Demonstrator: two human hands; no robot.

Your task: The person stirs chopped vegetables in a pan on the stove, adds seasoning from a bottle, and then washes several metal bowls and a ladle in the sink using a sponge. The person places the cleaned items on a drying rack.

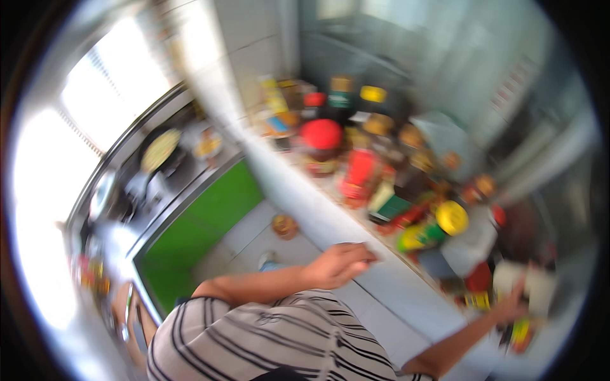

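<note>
My left hand (340,266) hangs in front of my striped shirt, by the edge of the tiled ledge (310,205). Its fingers are loosely curled and blurred, and whether anything small is between them is unclear. At the far right, my right hand (512,302) reaches over the ledge with its fingers against an off-white container (541,288), seemingly gripping it. Beside that hand are a dark red lid (479,277) and a small yellow-labelled pack (476,300). Nearest to my left hand on the ledge lies a green bottle with a yellow cap (452,218).
Crowded on the ledge are a red-lidded jar (321,134), a red pack (360,171) and several bottles. A wok (162,150) with pale yellow food sits on the left counter, above a green cabinet panel (205,233). An amber container (284,226) stands on the floor.
</note>
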